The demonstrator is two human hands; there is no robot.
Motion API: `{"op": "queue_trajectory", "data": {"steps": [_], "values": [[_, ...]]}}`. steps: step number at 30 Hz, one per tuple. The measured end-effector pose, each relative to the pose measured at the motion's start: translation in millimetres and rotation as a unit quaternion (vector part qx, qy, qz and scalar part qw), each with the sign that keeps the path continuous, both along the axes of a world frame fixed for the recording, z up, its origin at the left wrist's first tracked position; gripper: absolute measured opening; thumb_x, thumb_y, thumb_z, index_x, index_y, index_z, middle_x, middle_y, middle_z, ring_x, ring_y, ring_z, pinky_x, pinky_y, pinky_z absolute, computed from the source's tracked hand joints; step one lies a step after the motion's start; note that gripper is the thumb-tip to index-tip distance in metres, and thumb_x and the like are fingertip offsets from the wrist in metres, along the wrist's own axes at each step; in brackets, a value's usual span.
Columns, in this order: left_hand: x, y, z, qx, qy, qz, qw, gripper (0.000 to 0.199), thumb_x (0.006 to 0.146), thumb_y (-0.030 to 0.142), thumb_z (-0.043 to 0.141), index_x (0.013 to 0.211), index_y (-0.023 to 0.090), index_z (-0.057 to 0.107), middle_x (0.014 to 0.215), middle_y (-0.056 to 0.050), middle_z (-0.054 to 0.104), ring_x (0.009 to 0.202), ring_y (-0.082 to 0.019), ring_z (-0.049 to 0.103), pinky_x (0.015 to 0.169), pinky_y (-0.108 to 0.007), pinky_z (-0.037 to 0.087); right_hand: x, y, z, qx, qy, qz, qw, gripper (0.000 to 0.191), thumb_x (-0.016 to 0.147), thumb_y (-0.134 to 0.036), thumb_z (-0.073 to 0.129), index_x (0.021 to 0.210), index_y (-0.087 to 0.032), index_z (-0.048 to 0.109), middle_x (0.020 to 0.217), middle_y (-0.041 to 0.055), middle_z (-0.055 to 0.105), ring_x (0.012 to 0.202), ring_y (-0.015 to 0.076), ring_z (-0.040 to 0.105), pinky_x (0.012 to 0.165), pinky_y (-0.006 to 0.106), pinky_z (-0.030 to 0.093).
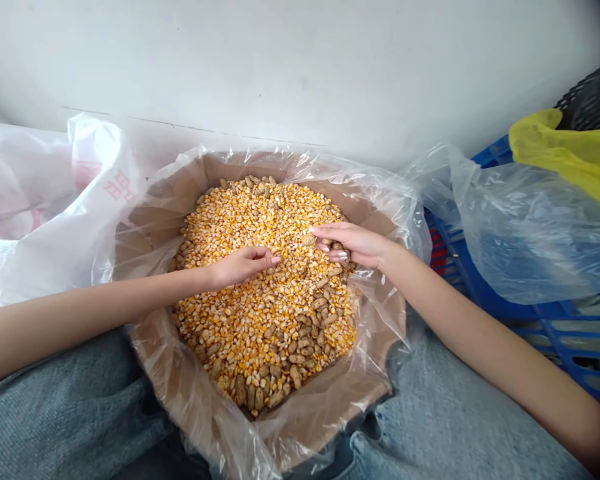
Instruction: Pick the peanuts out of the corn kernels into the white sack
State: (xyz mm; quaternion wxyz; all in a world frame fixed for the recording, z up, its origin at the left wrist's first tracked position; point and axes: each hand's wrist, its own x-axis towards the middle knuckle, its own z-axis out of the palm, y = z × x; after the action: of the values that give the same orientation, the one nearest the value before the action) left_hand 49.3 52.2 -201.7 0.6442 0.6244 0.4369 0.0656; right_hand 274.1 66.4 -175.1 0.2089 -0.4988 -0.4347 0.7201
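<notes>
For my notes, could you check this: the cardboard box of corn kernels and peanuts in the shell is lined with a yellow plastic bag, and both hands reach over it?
Not quite: the head view shows a clear plastic bag, not yellow, lining the cardboard box, which holds corn kernels and peanuts; the left hand and right hand do reach over it.

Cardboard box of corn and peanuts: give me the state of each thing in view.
Cardboard box: open, lined.
Clear plastic liner: folded over the rim.
Dried corn kernels: loose, heaped, mixed with peanuts.
Peanuts in shell: whole, densest at the near corner.
Left hand: curled above the kernels.
Right hand: fingers extended, beside a peanut.
Blue plastic crate: partly covered by plastic.
Yellow plastic bag: crumpled.
</notes>
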Motion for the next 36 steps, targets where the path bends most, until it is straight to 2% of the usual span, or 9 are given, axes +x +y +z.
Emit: {"op": "queue_trajectory", "data": {"steps": [4,9,14,20,23,25,27,30,36], "values": [[0.8,-0.4,1.8,-0.018,0.0,0.005,1.0,0.036,0.068,0.053,0.05,0.067,0.018,0.043,0.044,0.008,0.026,0.034,-0.004,0.023,0.034,-0.018,0.016,0.8,-0.3,-0.8,0.008,-0.008,0.004,1.0,0.027,0.067,-0.034,0.062,0.066,-0.014,0.043,0.055,-0.0055,0.042,0.037,-0.0004,0.028,0.035,0.017,0.015],[-0.2,-0.1,-0.7,-0.079,-0.032,0.036,0.996,0.034,0.071,0.049,0.049,0.066,0.017,0.039,0.042,0.008,0.033,0.034,-0.004,0.028,0.035,-0.018,0.023,3.4,0.3,-3.2,0.011,0.0,0.023,1.0,0.028,0.069,-0.036,0.061,0.066,-0.014,0.043,0.055,-0.0055,0.042,0.037,-0.0005,0.028,0.035,0.017,0.015],[-0.4,1.8,-4.2,-0.107,-0.075,0.06,0.99,0.031,0.074,0.045,0.049,0.066,0.017,0.038,0.043,0.009,0.03,0.035,-0.003,0.028,0.035,-0.017,0.023,2.9,0.0,-2.8,0.015,-0.002,0.021,1.0,0.026,0.07,-0.034,0.06,0.067,-0.014,0.044,0.056,-0.0051,0.042,0.038,-0.0003,0.028,0.035,0.017,0.016],[-1.4,5.5,-2.2,0.013,-0.01,0.021,1.0,0.029,0.074,0.043,0.048,0.068,0.017,0.039,0.049,0.007,0.039,0.034,-0.003,0.034,0.034,-0.017,0.026,2.4,-0.6,-2.7,0.016,-0.005,0.02,1.0,0.024,0.07,-0.033,0.06,0.067,-0.014,0.045,0.056,-0.0047,0.043,0.038,-0.0001,0.028,0.035,0.017,0.017],[-2.6,7.8,-2.6,0.028,0.022,0.012,0.999,0.023,0.076,0.04,0.045,0.08,0.017,0.043,0.056,0.006,0.045,0.035,-0.004,0.035,0.035,-0.017,0.028,3.6,-0.1,-4.2,0.015,-0.002,0.021,1.0,0.023,0.07,-0.033,0.06,0.068,-0.014,0.046,0.057,-0.0047,0.043,0.038,-0.0001,0.028,0.035,0.017,0.016],[-4.0,9.6,-3.7,0.073,0.056,0.001,0.996,0.025,0.078,0.038,0.04,0.09,0.017,0.046,0.062,0.004,0.048,0.038,-0.005,0.038,0.038,-0.018,0.032,4.5,0.2,-5.2,0.014,-0.003,0.023,1.0,0.023,0.07,-0.033,0.06,0.068,-0.014,0.046,0.057,-0.0047,0.043,0.038,-0.0001,0.028,0.035,0.017,0.016],[-5.9,11.4,-4.7,0.163,0.099,-0.017,0.982,0.028,0.08,0.036,0.034,0.094,0.017,0.049,0.069,0.001,0.053,0.048,-0.007,0.045,0.047,-0.02,0.038,5.2,0.3,-5.9,0.012,-0.004,0.027,1.0,0.023,0.07,-0.033,0.059,0.069,-0.014,0.046,0.056,-0.0047,0.043,0.038,-0.0002,0.027,0.035,0.017,0.016],[-9.5,14.1,-3.7,0.295,0.169,-0.045,0.939,0.031,0.081,0.034,0.03,0.092,0.017,0.054,0.079,-0.003,0.058,0.067,-0.013,0.052,0.064,-0.023,0.039,5.4,0.2,-5.9,0.009,-0.007,0.028,1.0,0.022,0.071,-0.033,0.059,0.069,-0.015,0.046,0.057,-0.0045,0.043,0.037,-0.0003,0.027,0.034,0.017,0.015],[-13.8,15.5,3.7,0.367,0.243,-0.081,0.894,0.03,0.079,0.039,0.035,0.089,0.019,0.055,0.069,-0.001,0.058,0.059,-0.013,0.051,0.058,-0.022,0.036,3.7,-0.4,-3.8,0.004,-0.018,0.025,1.0,0.023,0.071,-0.033,0.059,0.068,-0.015,0.045,0.057,-0.0042,0.043,0.037,0.0001,0.027,0.034,0.017,0.015]]}}
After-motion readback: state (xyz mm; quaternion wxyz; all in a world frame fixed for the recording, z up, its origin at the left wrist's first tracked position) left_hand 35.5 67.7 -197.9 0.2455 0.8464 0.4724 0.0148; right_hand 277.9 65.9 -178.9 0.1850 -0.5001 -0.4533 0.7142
